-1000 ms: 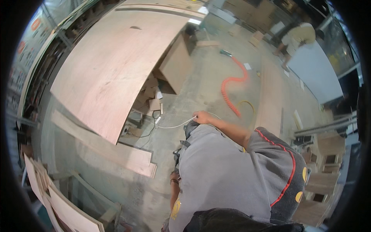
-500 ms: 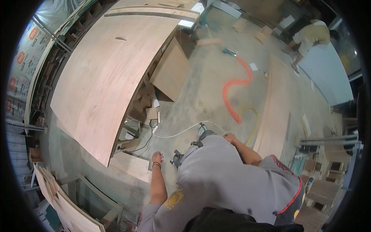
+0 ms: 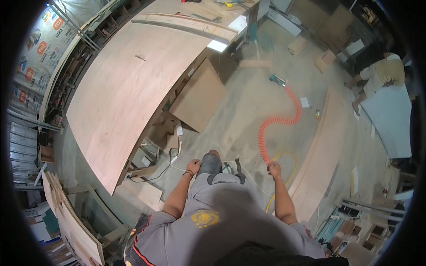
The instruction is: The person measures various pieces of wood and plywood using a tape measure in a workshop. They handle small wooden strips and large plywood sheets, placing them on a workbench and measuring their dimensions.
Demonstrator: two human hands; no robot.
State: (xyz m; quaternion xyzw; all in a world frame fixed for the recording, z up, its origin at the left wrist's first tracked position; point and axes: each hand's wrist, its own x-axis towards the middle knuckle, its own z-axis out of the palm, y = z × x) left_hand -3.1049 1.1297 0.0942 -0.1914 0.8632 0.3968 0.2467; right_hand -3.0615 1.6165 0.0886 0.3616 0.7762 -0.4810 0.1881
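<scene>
My right hand (image 3: 274,169) is closed around the near end of an orange coiled air hose (image 3: 278,119). The coil curves away across the concrete floor to a teal and silver air tool (image 3: 278,80) lying at its far end. A yellow hose (image 3: 294,166) loops on the floor just right of that hand. My left hand (image 3: 193,166) hangs beside my raised knee, its fingers curled in, and nothing shows in it. Left of it, a large plywood sheet (image 3: 120,88) lies flat on a work table.
Long boards (image 3: 317,155) lie on the floor at the right. Beyond them a person (image 3: 381,75) bends over a white panel (image 3: 388,115). A brown panel (image 3: 198,97) leans against the table, with offcuts and a black cord (image 3: 163,170) below. Plywood sheets (image 3: 66,213) stand at lower left.
My right hand has moved from beside my leg to the orange hose and gripped it. My left hand has moved up to my knee. My body and the view have shifted.
</scene>
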